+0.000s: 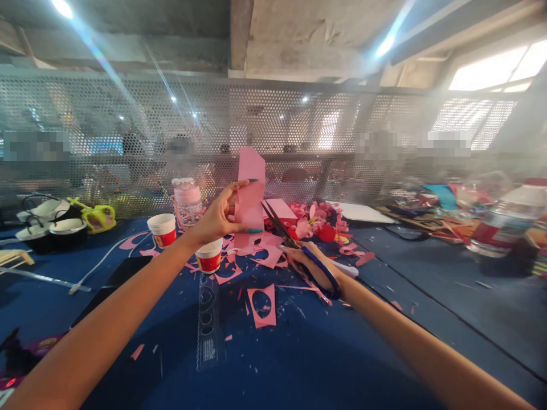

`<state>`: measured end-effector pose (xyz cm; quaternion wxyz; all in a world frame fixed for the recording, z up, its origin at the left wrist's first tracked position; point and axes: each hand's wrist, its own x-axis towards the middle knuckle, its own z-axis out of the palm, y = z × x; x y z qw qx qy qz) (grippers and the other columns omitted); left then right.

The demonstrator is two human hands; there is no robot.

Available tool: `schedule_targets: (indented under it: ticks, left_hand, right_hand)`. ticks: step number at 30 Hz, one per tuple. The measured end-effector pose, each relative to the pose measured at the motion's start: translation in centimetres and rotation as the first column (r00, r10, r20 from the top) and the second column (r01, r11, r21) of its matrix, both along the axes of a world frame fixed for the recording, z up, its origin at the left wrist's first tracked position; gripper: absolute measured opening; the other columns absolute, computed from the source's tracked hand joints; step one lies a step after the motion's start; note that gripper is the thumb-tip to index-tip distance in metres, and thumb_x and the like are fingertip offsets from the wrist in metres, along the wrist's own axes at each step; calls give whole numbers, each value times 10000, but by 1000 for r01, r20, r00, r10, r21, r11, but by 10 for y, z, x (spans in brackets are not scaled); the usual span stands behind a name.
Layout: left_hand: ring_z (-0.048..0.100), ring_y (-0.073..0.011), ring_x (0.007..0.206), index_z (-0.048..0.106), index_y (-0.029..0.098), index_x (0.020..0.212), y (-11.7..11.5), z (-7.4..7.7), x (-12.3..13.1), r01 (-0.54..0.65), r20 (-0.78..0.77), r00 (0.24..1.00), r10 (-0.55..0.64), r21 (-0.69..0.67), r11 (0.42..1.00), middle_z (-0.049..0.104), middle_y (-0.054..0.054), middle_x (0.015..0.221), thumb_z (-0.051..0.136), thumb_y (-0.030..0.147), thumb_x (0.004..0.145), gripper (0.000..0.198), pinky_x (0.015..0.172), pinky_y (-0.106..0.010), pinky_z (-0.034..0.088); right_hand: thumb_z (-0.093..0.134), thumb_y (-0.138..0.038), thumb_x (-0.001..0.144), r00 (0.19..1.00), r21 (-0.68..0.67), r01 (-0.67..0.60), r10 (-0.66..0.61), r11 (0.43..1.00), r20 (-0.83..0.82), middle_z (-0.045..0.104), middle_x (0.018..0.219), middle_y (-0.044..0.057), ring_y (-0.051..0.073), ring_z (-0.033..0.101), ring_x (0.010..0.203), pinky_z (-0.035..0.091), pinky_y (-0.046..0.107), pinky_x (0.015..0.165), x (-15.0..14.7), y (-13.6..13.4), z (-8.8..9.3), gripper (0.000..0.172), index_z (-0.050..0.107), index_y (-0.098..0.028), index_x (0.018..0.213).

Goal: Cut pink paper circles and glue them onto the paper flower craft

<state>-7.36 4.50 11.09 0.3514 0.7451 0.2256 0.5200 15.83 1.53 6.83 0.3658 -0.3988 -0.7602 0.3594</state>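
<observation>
While the left hand clamps the pink paper, the scissors (right hand closed through their loops) point ten o'clock toward its fingers, risking a nick.

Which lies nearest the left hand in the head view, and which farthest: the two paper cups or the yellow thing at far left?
Measured from the left hand, which holds pink paper, while the right hand holds scissors:
1. Near paper cup, just under the wrist.
2. Far paper cup, further left.
3. Yellow thing, far to the left.
</observation>
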Motion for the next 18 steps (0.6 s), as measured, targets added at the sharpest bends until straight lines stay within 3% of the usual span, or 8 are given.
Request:
schedule_targets:
  ticks: [8, 11, 15, 18]
  left_hand:
    - [611, -247, 954, 367, 326, 1290, 3, -1, 0, 13, 97, 995, -12, -2, 1000, 241, -79, 1444, 756, 18, 495, 938, 684, -327, 587]
    - [607, -258, 966, 381, 325, 1292, -2, 1, 2, 37, 3, 999, -37, -11, 999, 285, -72, 1426, 742, 34, 516, 904, 691, -353, 587]
    - [576, -284, 1029, 395, 322, 1287, -9, 3, 4, 148, -126, 980, -156, -71, 986, 326, -78, 1403, 750, 52, 529, 880, 699, -364, 584]
    - [560, -280, 1049, 382, 318, 1300, -10, 3, 2, 177, -192, 963, -190, -86, 981, 323, -99, 1407, 755, 55, 537, 889, 679, -328, 579]
  right_hand:
    - [487, -532, 780, 1000, -22, 26, -27, 999, -15, 358, 422, -67, 84, 331, 391, 284, 242, 428, 2, 3, -5, 405, 368, -204, 574]
    - [500, -525, 781, 1000, -40, -9, 10, 999, 29, 376, 438, -62, 85, 344, 408, 293, 242, 439, 3, 1, -2, 394, 383, -203, 586]
    - [524, -502, 780, 994, -34, -40, 44, 999, 101, 376, 465, -54, 94, 347, 436, 306, 260, 458, 1, -4, 4, 369, 403, -203, 601]
    - [548, -514, 754, 989, -47, -52, 58, 998, 137, 369, 484, -55, 94, 339, 443, 298, 260, 451, 1, -4, 5, 376, 408, -200, 600]
